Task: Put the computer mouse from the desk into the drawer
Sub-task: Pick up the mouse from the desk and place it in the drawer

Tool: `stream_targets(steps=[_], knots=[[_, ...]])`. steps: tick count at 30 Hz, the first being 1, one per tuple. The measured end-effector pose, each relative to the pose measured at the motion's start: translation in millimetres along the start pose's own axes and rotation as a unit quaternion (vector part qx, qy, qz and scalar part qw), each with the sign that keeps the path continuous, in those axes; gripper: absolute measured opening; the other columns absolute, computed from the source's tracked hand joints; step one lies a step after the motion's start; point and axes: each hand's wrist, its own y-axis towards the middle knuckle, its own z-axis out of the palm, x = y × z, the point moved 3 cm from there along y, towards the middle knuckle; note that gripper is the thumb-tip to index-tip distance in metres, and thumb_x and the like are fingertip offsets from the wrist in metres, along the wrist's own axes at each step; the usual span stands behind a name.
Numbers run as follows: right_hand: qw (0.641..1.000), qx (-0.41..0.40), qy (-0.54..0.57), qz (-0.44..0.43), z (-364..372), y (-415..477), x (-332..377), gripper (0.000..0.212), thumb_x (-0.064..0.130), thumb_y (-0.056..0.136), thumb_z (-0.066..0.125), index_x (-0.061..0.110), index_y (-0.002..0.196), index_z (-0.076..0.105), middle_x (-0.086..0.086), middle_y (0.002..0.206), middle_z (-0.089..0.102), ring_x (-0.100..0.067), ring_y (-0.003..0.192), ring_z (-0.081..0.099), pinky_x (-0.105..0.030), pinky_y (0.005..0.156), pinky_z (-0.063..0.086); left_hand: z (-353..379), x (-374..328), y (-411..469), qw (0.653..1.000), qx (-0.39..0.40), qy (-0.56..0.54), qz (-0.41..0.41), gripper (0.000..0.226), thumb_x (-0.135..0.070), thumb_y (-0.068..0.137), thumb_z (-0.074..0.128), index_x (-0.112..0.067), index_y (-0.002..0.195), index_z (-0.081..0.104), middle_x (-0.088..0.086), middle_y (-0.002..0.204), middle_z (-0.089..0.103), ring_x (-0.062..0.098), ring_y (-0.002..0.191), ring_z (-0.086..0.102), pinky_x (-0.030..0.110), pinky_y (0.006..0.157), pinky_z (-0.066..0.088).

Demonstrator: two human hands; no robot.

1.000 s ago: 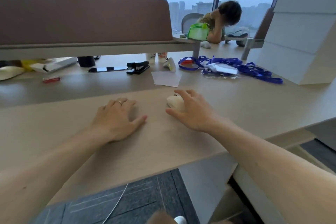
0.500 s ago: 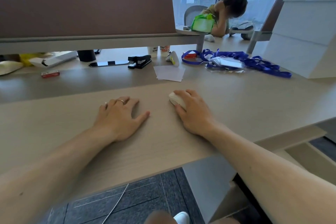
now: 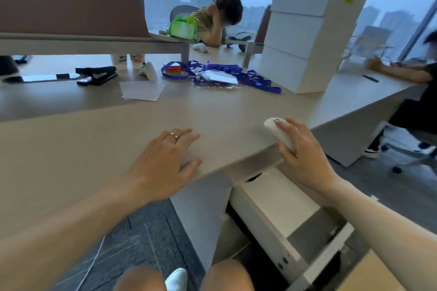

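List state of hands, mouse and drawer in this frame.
right hand: gripping the mouse at the desk's edge
left hand: flat on the desk, empty
computer mouse: held, tilted, partly past the edge
drawer: pulled open below the desk

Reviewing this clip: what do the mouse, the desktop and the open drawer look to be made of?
Mouse: smooth off-white shell with a soft sheen, probably plastic.
Desktop: pale matte surface with faint straight grain, likely wood-look laminate rather than solid wood, though that is uncertain.
Drawer: flat white panels with crisp edges and small holes in the side, which suggests painted sheet metal; coated board is possible.
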Motion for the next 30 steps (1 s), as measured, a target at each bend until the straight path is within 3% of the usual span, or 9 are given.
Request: stream_targets(steps=[5,11,15,21,24,27,30], knots=[[0.996,-0.022,-0.014,0.086,-25.1,-51.4,-64.6,0.051,0.022,0.096,0.06,0.017,0.145,0.049,-0.005,0.149,0.042,-0.018,0.131,0.042,-0.035,0.11,0.037,29.5,-63.6,18.1,0.992,0.004,0.0,0.124,0.053,-0.047,0.093,0.048,-0.024,0.141,0.047,-0.001,0.149,0.047,0.019,0.134,0.042,0.035,0.109,0.033],[0.987,-0.007,-0.008,0.16,-23.6,-86.9,-100.7,0.05,0.028,0.097,0.059,0.019,0.145,0.051,0.0,0.143,0.046,-0.013,0.126,0.045,-0.023,0.103,0.031,84.2,-116.8,33.5,0.973,0.034,-0.004,0.23,0.052,-0.043,0.095,0.051,-0.023,0.143,0.043,-0.005,0.146,0.044,0.011,0.136,0.036,0.032,0.111,0.035],[0.978,0.017,0.011,0.206,-6.6,-94.8,-114.3,0.051,0.034,0.091,0.066,0.025,0.14,0.056,0.004,0.137,0.051,-0.013,0.121,0.049,-0.029,0.103,0.039,134.2,-126.6,42.4,0.982,0.07,-0.005,0.174,0.068,-0.046,0.094,0.053,-0.022,0.152,0.025,0.0,0.155,0.031,0.015,0.142,0.024,0.028,0.114,0.019],[0.963,0.099,0.029,0.25,19.2,-79.7,-117.9,0.066,0.029,0.081,0.074,0.023,0.143,0.051,0.0,0.139,0.049,-0.021,0.126,0.051,-0.028,0.097,0.042,170.2,-111.5,50.3,0.99,0.105,0.052,0.079,0.087,-0.059,0.092,0.042,-0.017,0.157,0.001,0.003,0.165,0.008,0.022,0.147,0.013,0.042,0.117,0.018],[0.948,0.149,0.012,0.279,38.3,-75.4,-119.4,0.081,0.027,0.075,0.079,0.015,0.147,0.044,-0.006,0.139,0.053,-0.024,0.124,0.053,-0.03,0.096,0.048,170.8,-110.3,53.8,0.989,0.091,0.082,0.087,0.092,-0.064,0.087,0.045,-0.016,0.156,0.008,0.003,0.164,0.015,0.024,0.144,0.02,0.042,0.115,0.021],[0.918,0.193,0.012,0.345,57.4,-73.3,-127.8,0.076,0.022,0.07,0.079,0.01,0.14,0.05,-0.009,0.13,0.06,-0.025,0.111,0.06,-0.03,0.084,0.056,163.4,-109.1,59.3,0.987,0.067,0.102,0.108,0.088,-0.063,0.083,0.051,-0.018,0.153,0.022,0.001,0.157,0.031,0.023,0.134,0.032,0.039,0.106,0.03],[0.892,0.224,0.037,0.391,74.5,-72.9,-132.3,0.071,0.012,0.076,0.077,0.011,0.141,0.051,-0.012,0.13,0.06,-0.03,0.114,0.061,-0.029,0.083,0.055,163.1,-109.8,57.9,0.984,0.064,0.12,0.112,0.088,-0.061,0.082,0.052,-0.017,0.152,0.023,0.001,0.154,0.035,0.023,0.13,0.033,0.038,0.102,0.031]])
